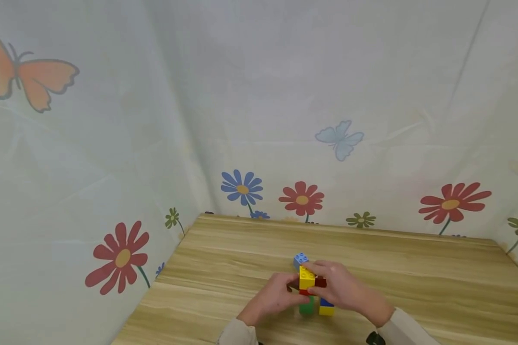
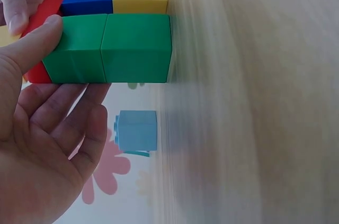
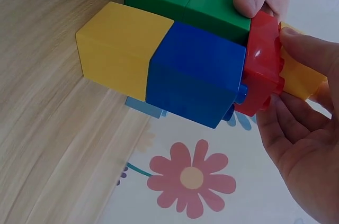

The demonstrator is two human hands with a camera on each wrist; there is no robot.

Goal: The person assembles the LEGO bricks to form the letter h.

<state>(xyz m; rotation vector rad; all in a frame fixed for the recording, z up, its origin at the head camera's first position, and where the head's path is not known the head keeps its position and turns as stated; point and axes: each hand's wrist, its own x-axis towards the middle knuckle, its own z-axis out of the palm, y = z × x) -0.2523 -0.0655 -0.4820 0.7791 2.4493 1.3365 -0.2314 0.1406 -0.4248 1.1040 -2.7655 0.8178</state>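
Observation:
Two green bricks (image 2: 136, 49) form one column. Beside it a blue brick (image 3: 196, 70) sits on a yellow brick (image 3: 122, 49). A red brick (image 3: 262, 60) spans both columns at the top, its exposed studs showing over the blue side. On it, over the green column, is a second yellow brick (image 1: 307, 279). My right hand (image 1: 338, 285) pinches this top yellow brick between thumb and fingers. My left hand (image 1: 278, 292) grips the upper green brick close below the red one, thumb on the near face, fingers round the far side.
A light blue brick (image 1: 300, 259) stands alone on the wood-grain table (image 1: 224, 249), just behind the stack. White cloth (image 1: 259, 96) printed with flowers and butterflies encloses the table at the back and sides.

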